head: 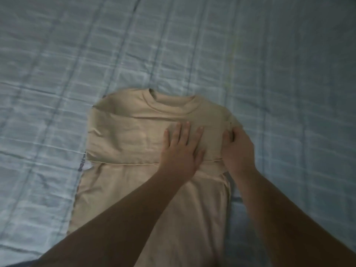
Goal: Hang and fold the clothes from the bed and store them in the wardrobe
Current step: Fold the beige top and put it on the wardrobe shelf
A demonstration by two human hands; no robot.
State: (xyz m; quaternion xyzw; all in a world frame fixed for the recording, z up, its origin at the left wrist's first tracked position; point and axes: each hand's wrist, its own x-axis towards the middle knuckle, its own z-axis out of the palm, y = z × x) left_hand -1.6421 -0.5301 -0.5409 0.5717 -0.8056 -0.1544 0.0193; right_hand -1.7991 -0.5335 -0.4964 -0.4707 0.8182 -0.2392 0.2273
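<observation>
Quilted blue bed (269,54) | beige shirt (125,135) | left hand (181,149) flat, spread | right hand (238,149) pinching shirt edge

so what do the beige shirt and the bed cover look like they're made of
The beige shirt looks like soft matte knit, probably cotton jersey: it creases softly and has a ribbed-looking collar. The bed cover, pale blue with a check pattern, looks like thin woven cloth with a slight sheen, rumpled in fine wrinkles; cotton or a blend, and the blur leaves that open.
</observation>
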